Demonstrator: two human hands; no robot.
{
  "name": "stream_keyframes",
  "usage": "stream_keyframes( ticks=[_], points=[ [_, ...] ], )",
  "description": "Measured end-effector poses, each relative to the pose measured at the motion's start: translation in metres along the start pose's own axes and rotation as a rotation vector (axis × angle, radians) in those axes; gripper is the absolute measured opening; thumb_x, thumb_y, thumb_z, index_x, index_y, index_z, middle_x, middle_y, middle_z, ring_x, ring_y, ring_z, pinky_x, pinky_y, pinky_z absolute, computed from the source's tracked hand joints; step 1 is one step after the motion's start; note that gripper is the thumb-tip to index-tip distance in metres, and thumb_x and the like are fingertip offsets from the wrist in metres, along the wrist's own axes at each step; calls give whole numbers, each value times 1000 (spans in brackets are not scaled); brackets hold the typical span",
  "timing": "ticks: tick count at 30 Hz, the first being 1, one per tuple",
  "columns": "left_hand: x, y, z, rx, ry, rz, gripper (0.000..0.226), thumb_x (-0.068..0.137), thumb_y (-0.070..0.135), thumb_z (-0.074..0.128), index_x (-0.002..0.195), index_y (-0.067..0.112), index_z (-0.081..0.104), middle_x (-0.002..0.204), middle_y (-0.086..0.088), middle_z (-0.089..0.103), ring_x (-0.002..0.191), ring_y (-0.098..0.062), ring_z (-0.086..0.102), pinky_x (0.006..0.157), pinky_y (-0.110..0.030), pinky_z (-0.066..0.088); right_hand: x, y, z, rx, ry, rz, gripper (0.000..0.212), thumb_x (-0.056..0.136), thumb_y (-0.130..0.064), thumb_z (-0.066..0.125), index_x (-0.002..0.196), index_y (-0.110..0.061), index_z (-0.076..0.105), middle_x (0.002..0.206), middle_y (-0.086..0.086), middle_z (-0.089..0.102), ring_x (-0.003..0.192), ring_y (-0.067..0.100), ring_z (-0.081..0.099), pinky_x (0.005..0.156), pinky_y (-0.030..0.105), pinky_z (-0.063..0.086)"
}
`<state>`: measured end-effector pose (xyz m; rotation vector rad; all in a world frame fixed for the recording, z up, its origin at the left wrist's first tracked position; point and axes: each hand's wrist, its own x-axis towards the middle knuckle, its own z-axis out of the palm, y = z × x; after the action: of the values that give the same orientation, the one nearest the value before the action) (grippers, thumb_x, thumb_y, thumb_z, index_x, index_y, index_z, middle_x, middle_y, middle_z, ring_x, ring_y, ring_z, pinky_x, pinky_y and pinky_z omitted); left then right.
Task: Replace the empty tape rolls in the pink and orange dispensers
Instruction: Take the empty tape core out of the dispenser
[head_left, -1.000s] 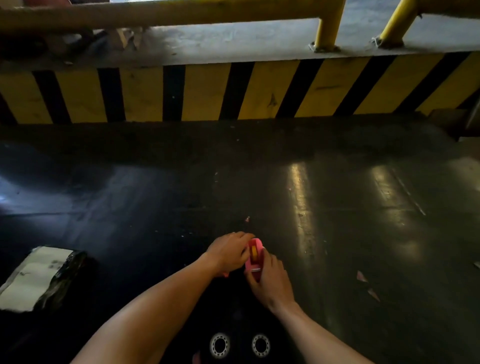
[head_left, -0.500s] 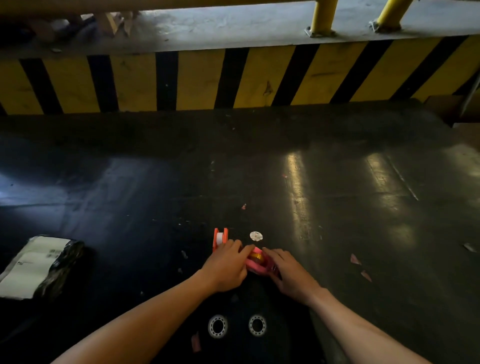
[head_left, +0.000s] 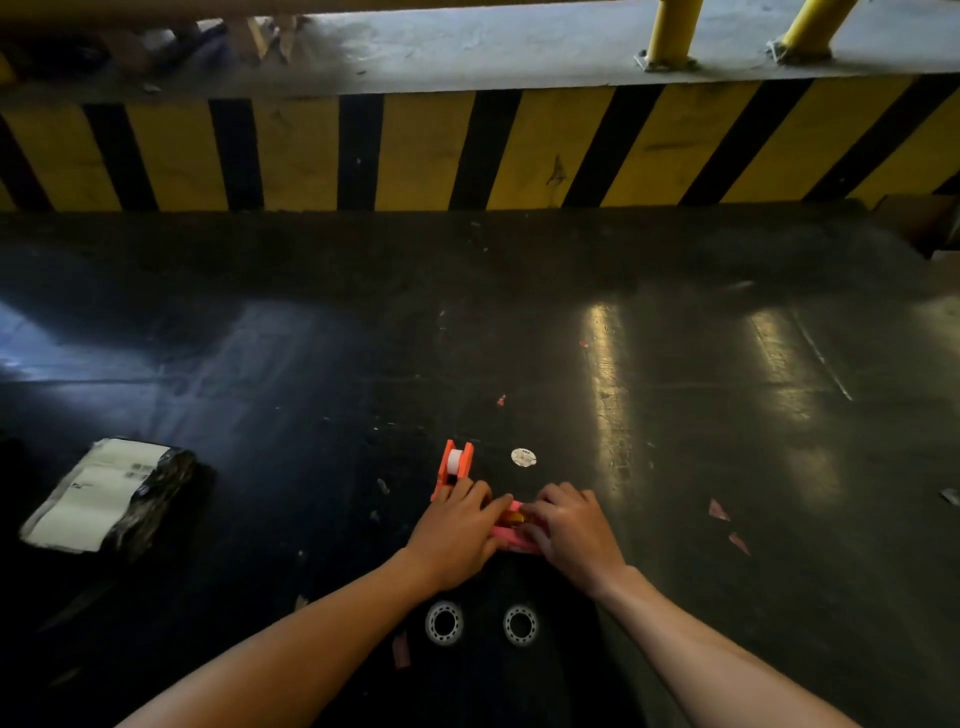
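Left hand (head_left: 460, 525) and right hand (head_left: 571, 525) clasp pink dispenser (head_left: 511, 530).

Dim overall; streaky glare on the glossy black floor (head_left: 608, 374) at right, wide-angle bending at edges, sharp enough.

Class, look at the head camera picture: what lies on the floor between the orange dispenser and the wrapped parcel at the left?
In the head view, the dark floor between the orange dispenser and the wrapped parcel is bare apart from small scraps.

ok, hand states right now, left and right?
Left hand: closed on the pink dispenser.
Right hand: closed on the same pink dispenser.
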<state>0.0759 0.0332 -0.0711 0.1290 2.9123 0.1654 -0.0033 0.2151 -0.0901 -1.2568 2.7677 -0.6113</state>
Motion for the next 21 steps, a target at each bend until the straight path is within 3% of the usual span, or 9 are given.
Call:
stream_keyframes(
  ticks=[6,9,12,14,17,21],
  points=[
    [-2,1,6,-76,39,-44,59,98,50,46,151,28,36,135,-3,51,129,-21,44,109,-42,37,-3,-3,4,83,40,3,18,90,-25,66,105,-17,73,99,3,70,92,21,63,82,30,43],
    [-5,4,9,-104,60,-65,59,98,46,49,152,28,34,136,-2,50,128,-19,44,110,-40,36,-4,-1,-3,234,34,40,20,92,-26,66,109,-18,72,102,-1,71,92,12,63,86,27,47],
    [-6,7,7,-139,62,-90,61,97,46,52,152,28,34,135,-1,51,128,-18,45,112,-39,34,-7,-3,-8,389,42,148,19,90,-33,70,104,-20,74,96,-7,70,87,5,63,84,32,53],
    [-8,11,6,-239,106,-128,63,95,46,56,151,27,35,138,1,51,131,-17,44,113,-38,33,-11,-8,-9,480,112,221,15,87,-35,73,97,-24,74,91,-13,68,85,3,64,81,27,51],
    [-18,23,5,-581,292,-199,57,91,34,67,143,25,45,136,4,55,128,-10,50,112,-36,41,-18,-21,-22,763,166,436,8,84,-32,77,90,-28,74,87,-11,73,84,-2,67,73,14,48],
    [-31,42,3,-864,403,-138,40,89,18,71,126,25,55,114,8,63,101,-4,65,88,-28,57,-30,-31,-30,1210,87,613,9,84,-22,77,91,-17,78,90,5,79,89,19,75,81,37,59]
  ],
)
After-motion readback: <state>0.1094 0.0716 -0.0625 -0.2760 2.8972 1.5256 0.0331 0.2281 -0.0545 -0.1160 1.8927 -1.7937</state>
